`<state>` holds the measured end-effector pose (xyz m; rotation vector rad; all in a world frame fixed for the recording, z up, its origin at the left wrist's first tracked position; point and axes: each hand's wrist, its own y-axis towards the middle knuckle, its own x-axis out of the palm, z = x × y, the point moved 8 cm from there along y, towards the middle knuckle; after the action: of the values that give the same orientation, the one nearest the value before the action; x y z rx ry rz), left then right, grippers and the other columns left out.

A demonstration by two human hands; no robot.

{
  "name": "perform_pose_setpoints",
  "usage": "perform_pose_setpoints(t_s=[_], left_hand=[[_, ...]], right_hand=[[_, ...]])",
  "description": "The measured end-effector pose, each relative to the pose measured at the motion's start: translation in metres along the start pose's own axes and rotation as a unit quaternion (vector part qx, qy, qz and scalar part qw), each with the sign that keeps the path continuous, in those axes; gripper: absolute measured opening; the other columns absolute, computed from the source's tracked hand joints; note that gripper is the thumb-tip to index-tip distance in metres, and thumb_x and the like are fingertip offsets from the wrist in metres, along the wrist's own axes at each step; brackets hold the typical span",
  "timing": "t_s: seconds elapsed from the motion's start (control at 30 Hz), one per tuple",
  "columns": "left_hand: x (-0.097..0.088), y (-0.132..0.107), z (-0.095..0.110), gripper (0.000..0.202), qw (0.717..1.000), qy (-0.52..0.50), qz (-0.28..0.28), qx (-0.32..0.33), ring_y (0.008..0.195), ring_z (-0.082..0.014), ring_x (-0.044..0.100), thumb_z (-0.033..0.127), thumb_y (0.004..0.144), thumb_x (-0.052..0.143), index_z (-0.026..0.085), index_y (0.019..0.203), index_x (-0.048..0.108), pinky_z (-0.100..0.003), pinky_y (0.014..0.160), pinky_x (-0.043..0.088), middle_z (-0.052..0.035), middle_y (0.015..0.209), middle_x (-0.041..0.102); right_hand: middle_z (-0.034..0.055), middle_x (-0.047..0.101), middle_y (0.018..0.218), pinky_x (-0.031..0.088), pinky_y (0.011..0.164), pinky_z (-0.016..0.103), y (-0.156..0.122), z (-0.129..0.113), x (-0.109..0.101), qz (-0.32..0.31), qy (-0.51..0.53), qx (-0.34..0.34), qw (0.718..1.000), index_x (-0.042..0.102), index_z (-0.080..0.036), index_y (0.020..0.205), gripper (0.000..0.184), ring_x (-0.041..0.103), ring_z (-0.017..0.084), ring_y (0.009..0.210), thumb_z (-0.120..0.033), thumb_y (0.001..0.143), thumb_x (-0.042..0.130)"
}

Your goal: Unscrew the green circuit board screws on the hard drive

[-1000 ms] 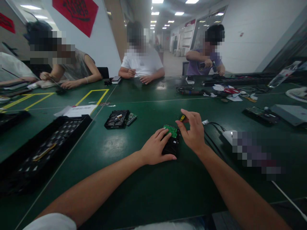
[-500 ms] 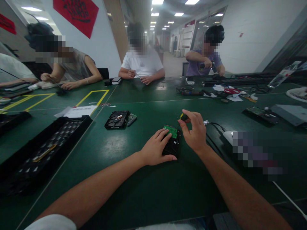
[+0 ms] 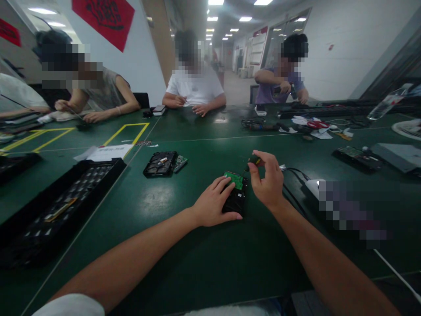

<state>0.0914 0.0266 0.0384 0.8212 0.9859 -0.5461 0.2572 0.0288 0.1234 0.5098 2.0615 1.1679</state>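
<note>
A black hard drive (image 3: 236, 201) lies on the green table in front of me, with a green circuit board (image 3: 234, 179) at its far end. My left hand (image 3: 212, 202) grips the drive from the left, its fingers across the top and the thumb along the near edge. Pinched between the thumb and fingers of my right hand (image 3: 269, 181) is a small screwdriver (image 3: 252, 164) with a dark and yellow handle. Its thin shaft slants down to the board's right edge; whether the tip touches a screw is too small to tell.
Left of the drive lie another hard drive (image 3: 160, 164) and a loose circuit board (image 3: 180, 164). A long black tray (image 3: 108, 166) stands at the left, near a paper sheet (image 3: 112, 152). Cables and a power strip (image 3: 314, 189) are at the right. Several people sit across the table.
The screwdriver handle has tilted further to the right and my right hand has shifted slightly that way. My left hand and the hard drive have stayed in place.
</note>
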Motion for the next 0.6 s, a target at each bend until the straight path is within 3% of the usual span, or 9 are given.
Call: perform_pose_setpoints(t_s=[0.17, 0.37, 0.6], left_hand=[[-0.0012, 0.0003, 0.001, 0.108, 1.0, 0.001, -0.003, -0.003, 0.152, -0.043, 0.031, 0.086, 0.08, 0.058, 0.014, 0.158, 0.038, -0.063, 0.123, 0.034, -0.0227, 0.16, 0.04], [-0.0007, 0.0003, 0.0009, 0.109, 1.0, 0.004, -0.002, -0.001, 0.152, -0.0431, 0.031, 0.087, 0.08, 0.058, 0.013, 0.158, 0.038, -0.062, 0.123, 0.034, -0.0227, 0.16, 0.04], [0.0004, 0.0, -0.0005, 0.107, 1.0, -0.002, -0.001, -0.001, 0.152, -0.0432, 0.032, 0.086, 0.08, 0.059, 0.016, 0.158, 0.037, -0.065, 0.122, 0.035, -0.0217, 0.16, 0.04]], right_hand=[[0.0124, 0.064, 0.136, 0.059, 0.095, 0.049, -0.0035, 0.0027, 0.007, -0.022, 0.031, 0.011, 0.999, 0.048, -0.026, 0.148, 0.045, 0.067, 0.027, 0.114, -0.028, 0.103, 0.054], [0.0101, 0.067, 0.12, 0.059, 0.093, 0.049, 0.0001, -0.006, 0.0023, -0.011, -0.004, -0.017, 1.0, 0.057, -0.03, 0.141, 0.043, 0.065, 0.027, 0.107, -0.03, 0.098, 0.064], [0.0123, 0.064, 0.139, 0.058, 0.099, 0.051, -0.004, -0.0002, 0.0097, -0.035, 0.022, 0.0, 0.999, 0.044, -0.028, 0.152, 0.05, 0.068, 0.028, 0.115, -0.029, 0.103, 0.053]])
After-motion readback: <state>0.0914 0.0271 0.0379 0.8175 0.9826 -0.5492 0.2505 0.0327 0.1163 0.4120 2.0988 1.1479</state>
